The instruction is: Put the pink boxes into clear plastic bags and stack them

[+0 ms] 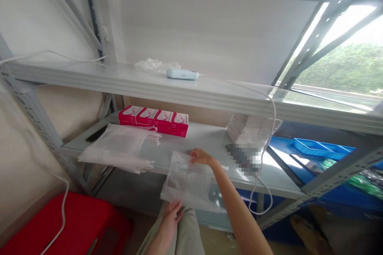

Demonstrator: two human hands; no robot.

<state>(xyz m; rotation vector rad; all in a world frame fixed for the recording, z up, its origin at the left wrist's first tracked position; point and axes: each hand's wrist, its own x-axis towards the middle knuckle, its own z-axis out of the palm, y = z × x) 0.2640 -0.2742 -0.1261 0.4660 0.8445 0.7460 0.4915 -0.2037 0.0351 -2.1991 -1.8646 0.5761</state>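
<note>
A clear plastic bag [187,181] lies partly on the lower shelf and sticks out past its front edge over my lap. My right hand [202,156] is closed in a pinch at the bag's upper edge. At the near edge of the bag, my left hand [172,217] has its fingers stretched out, against or just under the film; exact contact is unclear. A stack of flat clear bags [119,147] rests to the left on the same shelf. Behind that stack stand pink-and-white boxes [163,119] in a row.
The upper shelf [119,79] carries a light blue device [182,73] and crumpled film [154,64]. A white cable [273,127] hangs at the right near wrapped white boxes [247,127]. A red stool [68,219] stands lower left; blue trays [320,147] lie right.
</note>
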